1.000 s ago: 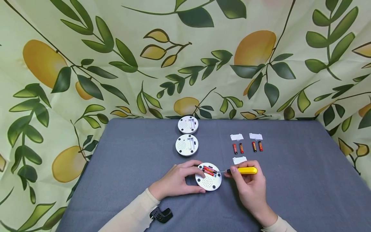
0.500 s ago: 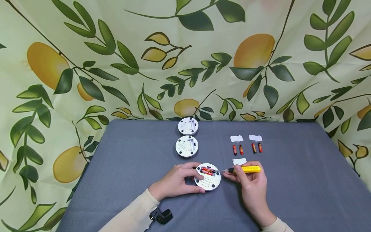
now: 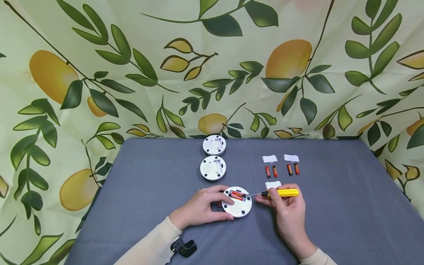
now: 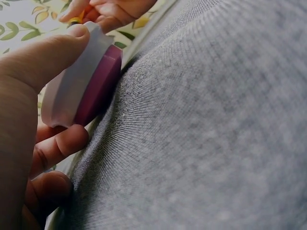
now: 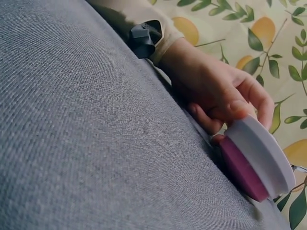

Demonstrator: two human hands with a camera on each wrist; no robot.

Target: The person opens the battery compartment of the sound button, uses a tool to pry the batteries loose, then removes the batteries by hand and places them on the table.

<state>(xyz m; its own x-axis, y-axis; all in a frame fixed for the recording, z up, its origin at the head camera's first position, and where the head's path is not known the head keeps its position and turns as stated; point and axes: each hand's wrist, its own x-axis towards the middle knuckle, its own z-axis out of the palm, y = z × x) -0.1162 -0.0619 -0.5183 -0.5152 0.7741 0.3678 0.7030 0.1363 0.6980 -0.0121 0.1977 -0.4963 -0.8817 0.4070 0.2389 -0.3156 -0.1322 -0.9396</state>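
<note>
My left hand grips a round white battery-powered device by its edge, its underside facing up. Two red batteries lie side by side in the device's uncovered compartment, and one left finger reaches beside them. In my right hand is a screwdriver with a yellow handle and thin shaft, its tip at the right end of the batteries. From the side, the left wrist view shows the device's white body above a purple lower part, tilted with the camera.
Two similar white devices stand at the back, compartments without batteries. To the right lie white battery covers and two pairs of red batteries, with another cover just behind my right hand. A leaf-patterned cloth hangs behind the grey table.
The screwdriver and right hand have drawn slightly to the right, showing more of the shaft. The device has shifted slightly left in the left hand's grip.
</note>
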